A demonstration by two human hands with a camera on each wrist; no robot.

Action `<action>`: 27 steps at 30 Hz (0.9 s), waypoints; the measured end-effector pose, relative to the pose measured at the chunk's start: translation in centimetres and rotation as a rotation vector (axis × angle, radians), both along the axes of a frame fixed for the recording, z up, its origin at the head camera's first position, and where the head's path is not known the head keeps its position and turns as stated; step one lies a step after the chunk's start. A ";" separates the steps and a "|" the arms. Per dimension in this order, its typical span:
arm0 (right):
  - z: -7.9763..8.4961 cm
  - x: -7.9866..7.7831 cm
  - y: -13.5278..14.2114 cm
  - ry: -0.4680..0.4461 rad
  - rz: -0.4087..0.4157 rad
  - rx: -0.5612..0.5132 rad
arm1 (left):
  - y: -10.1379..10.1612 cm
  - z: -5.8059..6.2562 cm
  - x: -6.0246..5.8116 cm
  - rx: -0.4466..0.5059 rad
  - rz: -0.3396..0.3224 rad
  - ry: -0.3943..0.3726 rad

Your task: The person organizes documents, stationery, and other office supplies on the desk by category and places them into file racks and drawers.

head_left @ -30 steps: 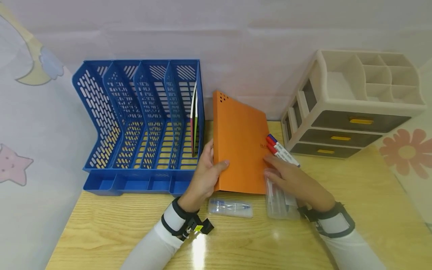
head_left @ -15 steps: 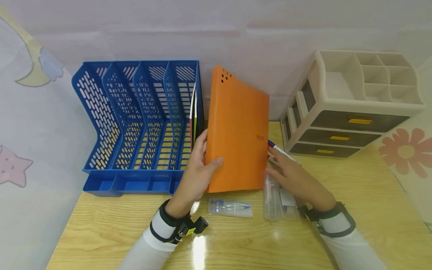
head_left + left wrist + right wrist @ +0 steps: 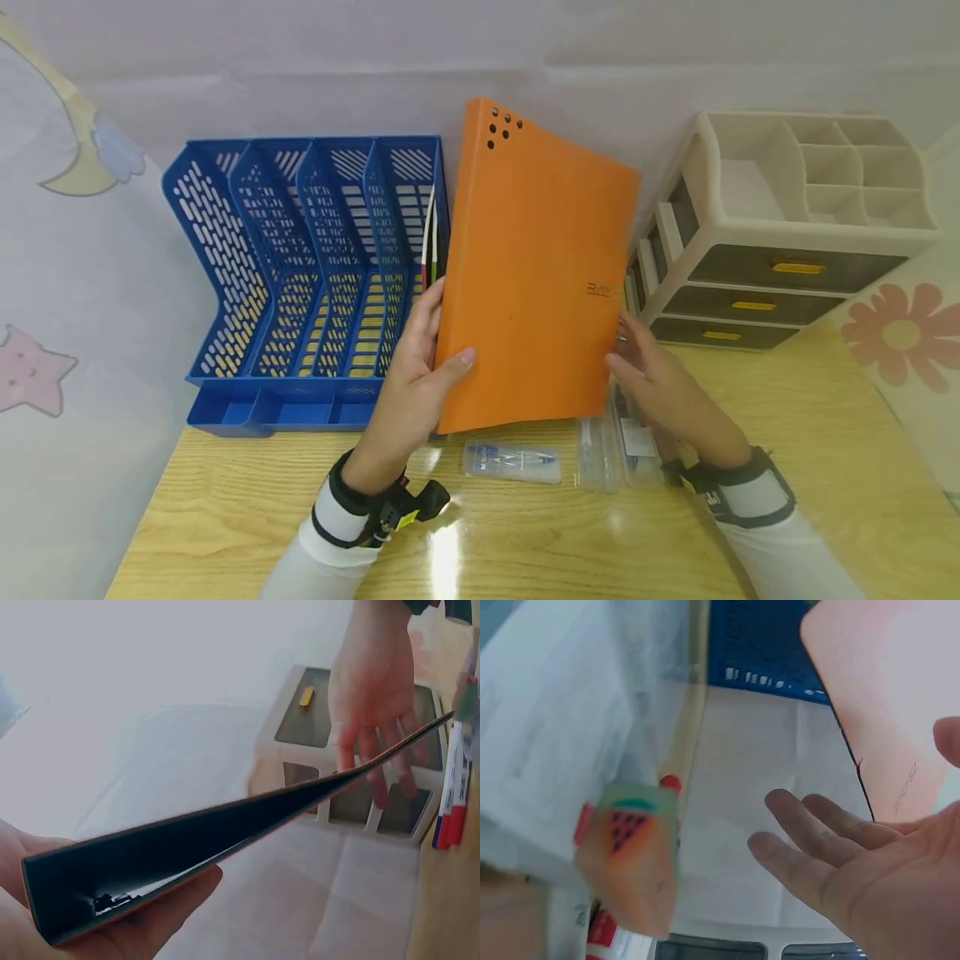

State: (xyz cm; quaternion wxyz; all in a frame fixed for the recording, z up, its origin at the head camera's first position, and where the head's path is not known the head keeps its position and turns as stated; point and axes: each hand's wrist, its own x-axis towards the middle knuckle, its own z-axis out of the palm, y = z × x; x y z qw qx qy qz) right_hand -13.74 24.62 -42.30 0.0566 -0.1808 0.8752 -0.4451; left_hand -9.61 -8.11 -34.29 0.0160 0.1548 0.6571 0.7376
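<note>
My left hand (image 3: 408, 379) grips an orange ring-binder-style folder (image 3: 536, 275) by its spine, thumb on the front cover and fingers behind. The folder is raised and tilted above the table. In the left wrist view its dark inside (image 3: 172, 840) gapes, with a metal clip (image 3: 112, 901) near the spine. My right hand (image 3: 660, 387) is at the folder's free edge, its fingers stretched out behind the cover in the left wrist view. In the right wrist view the right hand (image 3: 885, 877) has straight fingers and the thumb lies over the cover side (image 3: 892, 697).
Left stands a blue file rack (image 3: 315, 267) with thin booklets (image 3: 430, 242) in its rightmost slot. A beige drawer organizer (image 3: 795, 225) stands right. Clear cases (image 3: 512, 462) lie in front. Markers (image 3: 452, 787) and a watermelon-print block (image 3: 634, 855) show in the wrist views.
The left hand has lifted the folder up and toward me, turning its front cover more into view. The right hand has stayed near the free edge and shifted slightly right.
</note>
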 end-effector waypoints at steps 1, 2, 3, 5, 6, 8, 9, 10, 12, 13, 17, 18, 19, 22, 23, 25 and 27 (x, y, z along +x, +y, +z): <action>0.2 0.2 -0.1 -0.015 -0.009 -0.043 | -0.1 0.0 0.0 0.011 -0.007 -0.013; 0.4 0.3 -0.1 -0.023 -0.021 -0.083 | -0.2 0.0 0.0 0.018 -0.011 -0.026; 0.6 0.5 -0.2 -0.032 -0.034 -0.135 | -0.3 -0.1 -0.1 0.034 -0.019 -0.047; 1.1 0.9 -0.4 -0.067 -0.064 -0.285 | -0.5 -0.2 -0.2 0.072 -0.037 -0.082; 1.3 1.0 -0.4 -0.086 -0.080 -0.373 | -0.6 -0.3 -0.3 0.086 -0.046 -0.098; 1.6 1.2 -0.5 -0.107 -0.105 -0.551 | -0.7 -0.5 -0.6 0.115 -0.063 -0.118; 1.8 1.3 -0.5 -0.117 -0.116 -0.623 | -0.7 -0.6 -0.7 0.136 -0.078 -0.120; 1.9 1.3 -0.5 -0.119 -0.122 -0.678 | -0.8 -0.7 -0.9 0.148 -0.096 -0.120; 2.2 1.4 -0.4 -0.135 -0.121 -0.739 | -0.8 -0.9 -1.2 0.162 -0.132 -0.123; 2.3 1.4 -0.4 -0.143 -0.118 -0.760 | -0.8 -1.0 -1.3 0.166 -0.150 -0.125; 2.5 1.4 -0.4 -0.178 -0.113 -0.839 | -0.7 -1.4 -1.6 0.142 -0.194 -0.128; 2.5 1.4 -0.4 -0.184 -0.110 -0.870 | -0.8 -1.5 -1.6 0.127 -0.193 -0.129; 2.5 1.4 -0.4 -0.186 -0.107 -0.894 | -0.8 -1.6 -1.5 0.111 -0.191 -0.132; 2.5 1.5 -0.5 -0.193 -0.086 -0.960 | -0.8 -1.8 -1.6 0.078 -0.185 -0.144; 2.5 1.6 -0.5 -0.188 -0.083 -0.967 | -0.8 -1.8 -1.6 0.067 -0.181 -0.151; 2.5 1.6 -0.5 -0.169 -0.087 -0.966 | -0.7 -1.9 -1.9 0.053 -0.166 -0.169; 2.5 1.7 -0.5 -0.149 -0.098 -0.960 | -0.5 -1.8 -2.4 0.038 -0.142 -0.184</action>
